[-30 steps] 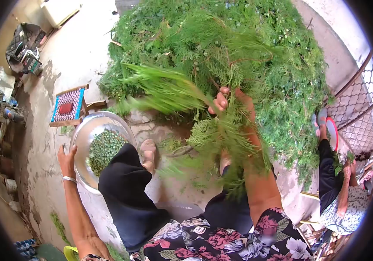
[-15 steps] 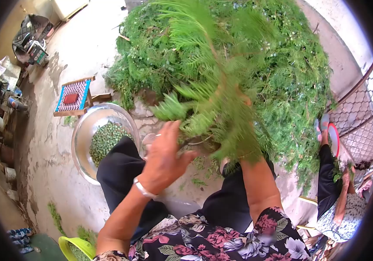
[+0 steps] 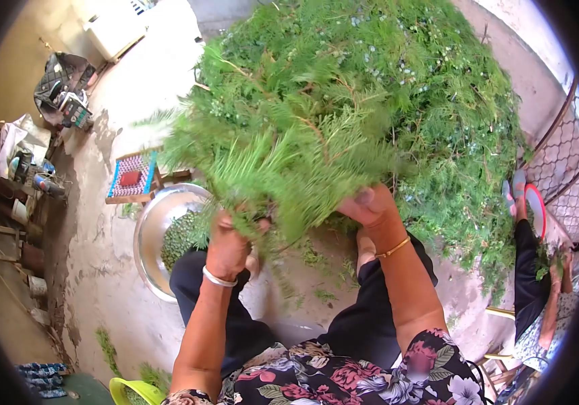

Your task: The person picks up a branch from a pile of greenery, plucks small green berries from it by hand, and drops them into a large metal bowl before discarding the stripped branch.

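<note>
Both my hands hold one feathery green branch (image 3: 282, 162) up in front of me. My left hand (image 3: 228, 246), with a silver bangle at the wrist, grips its lower left part. My right hand (image 3: 370, 206), with a gold bangle, grips its stem on the right. Behind the branch lies a big heap of the same green cuttings (image 3: 424, 88) with small bluish berries. Below my left hand a metal basin (image 3: 151, 233) holds picked green berries.
A small woven stool (image 3: 131, 179) stands by the basin. Bags and clutter (image 3: 60, 94) line the left wall. Another person (image 3: 539, 270) in black trousers sits at the right near a wire fence (image 3: 562, 155). A yellow-green bowl (image 3: 127, 391) sits at the bottom.
My left hand left the basin's rim, rose, and closed on the branch. My right hand swung the branch up and over to the left. The view shifted slightly.
</note>
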The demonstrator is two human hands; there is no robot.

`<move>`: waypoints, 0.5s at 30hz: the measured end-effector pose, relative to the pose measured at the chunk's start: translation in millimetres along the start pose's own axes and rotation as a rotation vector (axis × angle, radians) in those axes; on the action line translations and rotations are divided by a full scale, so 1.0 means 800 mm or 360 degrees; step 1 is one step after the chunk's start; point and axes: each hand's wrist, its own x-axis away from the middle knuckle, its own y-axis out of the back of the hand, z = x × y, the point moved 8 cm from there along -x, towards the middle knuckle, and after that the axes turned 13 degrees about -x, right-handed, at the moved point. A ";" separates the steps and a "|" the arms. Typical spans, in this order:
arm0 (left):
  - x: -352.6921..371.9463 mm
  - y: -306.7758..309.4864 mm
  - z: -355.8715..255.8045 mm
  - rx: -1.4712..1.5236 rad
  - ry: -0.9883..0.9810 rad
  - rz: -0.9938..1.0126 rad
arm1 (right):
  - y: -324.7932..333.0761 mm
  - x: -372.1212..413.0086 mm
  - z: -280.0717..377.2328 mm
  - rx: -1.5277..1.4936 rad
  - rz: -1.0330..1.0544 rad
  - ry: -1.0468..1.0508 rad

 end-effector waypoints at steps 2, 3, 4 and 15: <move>0.014 0.036 0.028 0.0280 0.0202 -0.0036 | 0.016 0.012 0.005 -0.0095 -0.0108 -0.0081; 0.030 0.045 0.025 0.0467 0.0201 0.0053 | 0.026 0.015 0.002 -0.0183 -0.0239 -0.0165; 0.033 0.054 0.020 0.0457 0.0187 0.0046 | 0.017 0.009 0.002 -0.0186 -0.0221 -0.0167; 0.063 0.146 -0.038 -0.0112 -0.0373 -0.0384 | 0.016 -0.010 0.029 0.0214 -0.0341 -0.0125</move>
